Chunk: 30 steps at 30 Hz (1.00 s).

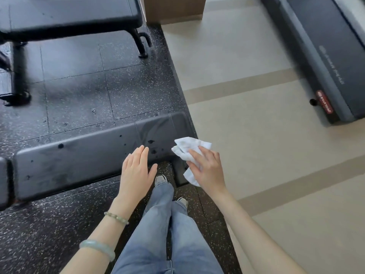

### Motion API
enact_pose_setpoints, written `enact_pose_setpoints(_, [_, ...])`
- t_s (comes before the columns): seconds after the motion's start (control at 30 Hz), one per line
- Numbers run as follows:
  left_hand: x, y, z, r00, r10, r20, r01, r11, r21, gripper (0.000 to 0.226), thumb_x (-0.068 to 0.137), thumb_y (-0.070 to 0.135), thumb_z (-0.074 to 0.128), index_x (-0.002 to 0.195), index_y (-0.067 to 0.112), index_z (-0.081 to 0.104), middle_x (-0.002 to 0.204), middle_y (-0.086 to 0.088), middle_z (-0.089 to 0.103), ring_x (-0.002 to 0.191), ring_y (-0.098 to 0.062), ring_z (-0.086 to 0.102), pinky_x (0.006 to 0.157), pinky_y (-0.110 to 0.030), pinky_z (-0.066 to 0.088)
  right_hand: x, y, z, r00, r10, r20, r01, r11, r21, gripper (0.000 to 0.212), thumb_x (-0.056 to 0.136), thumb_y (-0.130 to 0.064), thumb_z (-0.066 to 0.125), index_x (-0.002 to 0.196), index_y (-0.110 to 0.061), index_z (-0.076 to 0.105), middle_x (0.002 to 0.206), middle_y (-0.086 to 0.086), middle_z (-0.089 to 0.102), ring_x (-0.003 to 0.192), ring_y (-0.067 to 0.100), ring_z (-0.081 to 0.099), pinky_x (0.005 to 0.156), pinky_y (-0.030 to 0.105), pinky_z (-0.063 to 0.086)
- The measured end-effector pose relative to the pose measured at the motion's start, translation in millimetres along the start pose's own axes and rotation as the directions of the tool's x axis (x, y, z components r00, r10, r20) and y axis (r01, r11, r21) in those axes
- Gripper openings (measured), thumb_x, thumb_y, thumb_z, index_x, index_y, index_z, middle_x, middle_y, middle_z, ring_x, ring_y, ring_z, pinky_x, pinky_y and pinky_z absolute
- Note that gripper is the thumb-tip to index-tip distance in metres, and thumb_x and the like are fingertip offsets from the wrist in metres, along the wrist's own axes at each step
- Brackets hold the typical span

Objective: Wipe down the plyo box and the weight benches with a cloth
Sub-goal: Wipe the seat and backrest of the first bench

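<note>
Over the near bench (88, 161), spotted and running left to right across us, we are holding our left hand (136, 173), fingers straight and together, above its right end; just off that end our right hand (207, 171) is clutching the cloth (189, 148) (the nearer hand for wiping), a treadmill (325, 56) lying well beyond.

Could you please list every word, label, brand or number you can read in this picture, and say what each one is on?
Nothing can be quoted with confidence.
Pale lettering along the treadmill's side rail: too blurred to read.
White lettering on the red label at the treadmill's near end: too blurred to read.
No text shows on the near weight bench or on the cloth.
</note>
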<state>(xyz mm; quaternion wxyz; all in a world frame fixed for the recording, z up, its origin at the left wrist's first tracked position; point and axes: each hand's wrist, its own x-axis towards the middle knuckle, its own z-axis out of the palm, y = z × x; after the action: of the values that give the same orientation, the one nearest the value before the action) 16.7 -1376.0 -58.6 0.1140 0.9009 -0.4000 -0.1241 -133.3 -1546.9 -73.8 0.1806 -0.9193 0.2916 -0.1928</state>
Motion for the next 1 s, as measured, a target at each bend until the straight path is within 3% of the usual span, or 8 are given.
enact_pose_setpoints(0.17, [55.7,-8.0,32.3,0.999,-0.027,0.033,0.028,1.000,-0.005,0.061,0.090,0.040,0.033,0.132,-0.001,0.047,0.136,-0.020,0.048,0.125,-0.033,0.045,0.106,-0.048,0.035,40.9,34.0,44.5,0.999,0.006,0.032,-0.006,1.000,-0.011,0.026,0.084,-0.033,0.061,0.105,-0.021,0.069,0.109,0.008,0.064,0.091,0.028,0.055,0.086,0.031,0.038])
enact_pose_setpoints(0.3, [106.0,-20.4,71.3,0.999,-0.023,0.024,0.023,1.000,-0.004,0.052,0.091,0.029,0.056,0.132,-0.002,0.047,0.137,-0.020,0.048,0.126,-0.033,0.044,0.107,-0.049,0.033,71.5,60.6,93.1,0.998,0.058,0.036,-0.058,0.998,0.003,0.025,0.085,-0.032,0.062,0.107,-0.022,0.069,0.110,0.008,0.063,0.093,0.028,0.053,0.087,0.034,0.041])
enact_pose_setpoints(0.4, [142.4,-28.8,108.0,0.999,-0.029,0.041,0.028,1.000,0.012,0.053,0.091,0.026,0.057,0.133,-0.002,0.045,0.138,-0.020,0.047,0.128,-0.033,0.043,0.107,-0.049,0.032,92.1,81.8,135.9,0.996,0.081,0.048,-0.083,0.996,0.024,0.025,0.086,-0.031,0.061,0.107,-0.021,0.070,0.110,0.010,0.063,0.096,0.024,0.047,0.087,0.034,0.041])
enact_pose_setpoints(0.57, [191.6,-34.6,185.1,0.990,-0.069,0.121,0.066,0.998,0.024,0.062,0.085,0.024,0.065,0.137,-0.001,0.042,0.142,-0.018,0.044,0.131,-0.031,0.041,0.109,-0.047,0.028,111.7,130.8,220.5,0.982,0.118,0.149,-0.123,0.992,0.023,0.025,0.085,-0.031,0.064,0.108,-0.022,0.069,0.114,0.009,0.062,0.094,0.033,0.056,0.086,0.034,0.041])
enact_pose_setpoints(0.7, [215.8,-37.4,241.9,0.985,-0.101,0.140,0.091,0.993,0.077,0.066,0.086,0.027,0.063,0.141,0.001,0.037,0.146,-0.015,0.039,0.135,-0.029,0.037,0.111,-0.047,0.024,119.0,166.3,276.1,0.972,0.110,0.210,-0.116,0.993,0.015,0.028,0.084,-0.032,0.065,0.110,-0.023,0.069,0.118,0.010,0.061,0.097,0.029,0.049,0.085,0.038,0.043])
enact_pose_setpoints(0.83, [225.6,-45.9,284.9,0.980,-0.156,0.125,0.137,0.980,0.146,0.061,0.094,0.035,0.043,0.143,0.001,0.033,0.149,-0.015,0.033,0.138,-0.027,0.031,0.113,-0.049,0.018,100.4,189.2,313.7,0.927,0.028,0.374,0.027,0.990,-0.141,0.041,0.089,-0.039,0.046,0.127,-0.026,0.057,0.138,0.015,0.047,0.112,0.031,0.040,0.084,0.043,0.046])
enact_pose_setpoints(0.93, [224.7,-50.0,304.8,0.975,-0.163,0.151,0.131,0.970,0.204,0.063,0.094,0.039,0.031,0.144,0.001,0.030,0.151,-0.014,0.030,0.140,-0.025,0.027,0.114,-0.051,0.012,88.7,202.0,329.4,0.901,-0.017,0.434,0.134,0.962,-0.240,0.051,0.095,-0.045,0.031,0.144,-0.029,0.034,0.153,0.015,0.022,0.136,0.037,0.023,0.105,0.050,0.029])
enact_pose_setpoints(1.0, [223.1,-51.3,315.7,0.976,-0.163,0.147,0.128,0.966,0.226,0.064,0.095,0.039,0.030,0.145,0.000,0.027,0.153,-0.015,0.025,0.141,-0.025,0.023,0.114,-0.052,0.010,99.3,207.6,342.1,0.904,-0.047,0.424,0.155,0.962,-0.225,0.051,0.099,-0.048,0.023,0.147,-0.030,0.025,0.155,0.014,0.015,0.142,0.037,0.013,0.113,0.054,0.014])
